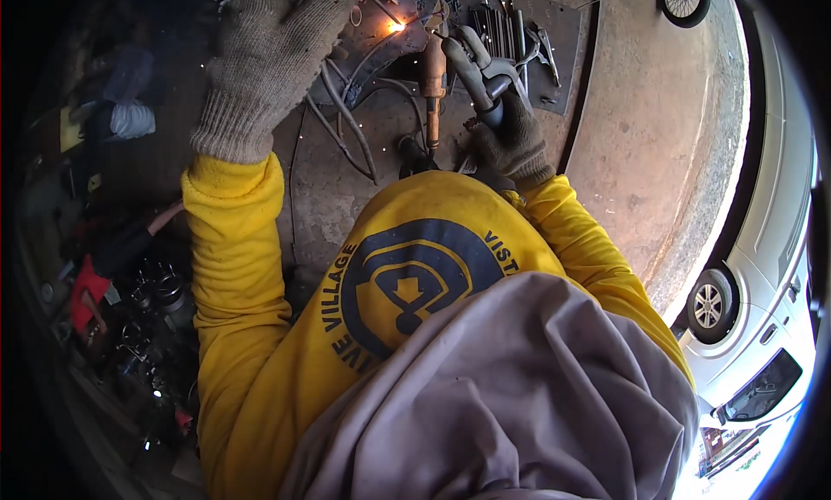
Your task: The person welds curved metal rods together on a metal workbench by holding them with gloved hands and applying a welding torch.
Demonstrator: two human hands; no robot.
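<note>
Clearly, both hands wear cloth gloves. The left hand [277, 67], in a coarse, ribbed beige knit, stretches past the left side of the dark metal surface [561, 28]; its fingertips run out of view, so I cannot tell how far open that grip is or whether it has hold of anything. The right hand [519, 145], in a darker grey glove, is at the lower edge of the surface, left of its lower right corner. Its grip is curled closed around the lower end of a grey tubular piece [469, 74], smooth, thick and round-ended, which leans up over the lower part of the surface.

Just left of that piece stands out an orange-brown cylindrical tool [433, 67], narrowing toward its lower end. Farther left, a small, fiery orange glow [396, 26] burns at the tip of a thin rod [378, 5]. Loops of smooth grey cable [348, 119] hang between the left hand and the cylindrical tool. Toward the right edge of the surface lies a bundle of straight, slender metal rods [495, 31], with angular metal pliers [545, 54] between them and that edge.
</note>
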